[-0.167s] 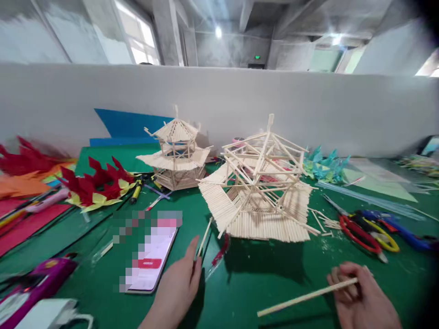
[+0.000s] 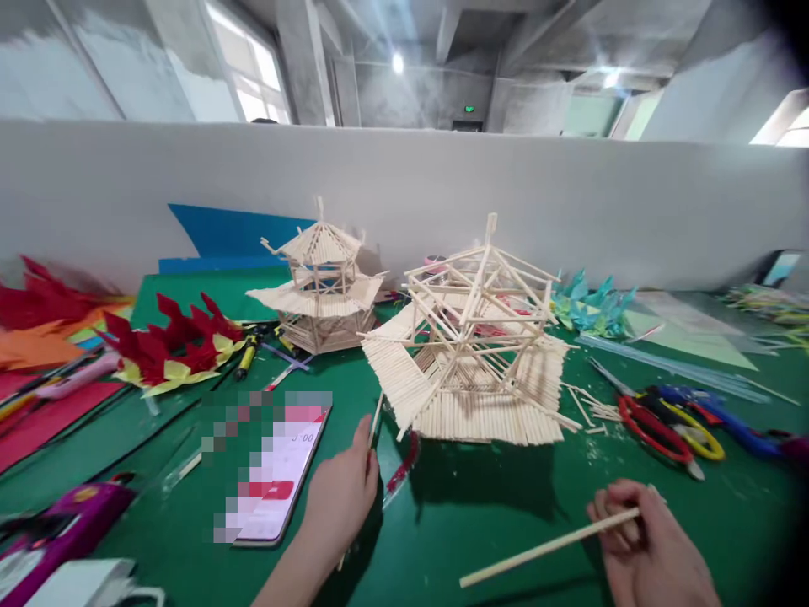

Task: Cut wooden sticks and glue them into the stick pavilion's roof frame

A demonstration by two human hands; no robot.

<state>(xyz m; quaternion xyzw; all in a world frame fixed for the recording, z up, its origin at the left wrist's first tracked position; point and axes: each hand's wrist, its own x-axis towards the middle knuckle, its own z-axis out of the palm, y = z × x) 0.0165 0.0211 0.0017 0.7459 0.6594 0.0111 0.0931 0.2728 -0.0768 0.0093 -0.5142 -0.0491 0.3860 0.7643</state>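
Wooden stick point(image 2: 547, 548), pale and straight, is pinched at one end by your right hand point(image 2: 657, 539); its free end points out to the left, above the green bench point(image 2: 442, 544). Your left hand point(image 2: 341, 489) grips a second, thinner stick point(image 2: 377, 419) between thumb and fingers, with its upper end close to the left roof edge of the larger stick pavilion point(image 2: 486, 417); you cannot tell from this angle whether the two touch. That pavilion stands in front of you, between and beyond your hands, its lower roof covered in sticks and its upper part an open frame. Behind it and to the left stands a smaller stick tower point(image 2: 296, 297) with two covered roofs.

Just left of your left hand lies a phone point(image 2: 287, 464) with its screen lit. A red glittery strip point(image 2: 403, 468) lies on the other side, near the pavilion's shadow. To the right of the pavilion you have a scatter of short sticks point(image 2: 603, 411) and, beside them, red-handled scissors point(image 2: 625, 419). Farther left sit a red and yellow paper crown point(image 2: 142, 346) and, closer to you, a purple glue gun point(image 2: 82, 514).
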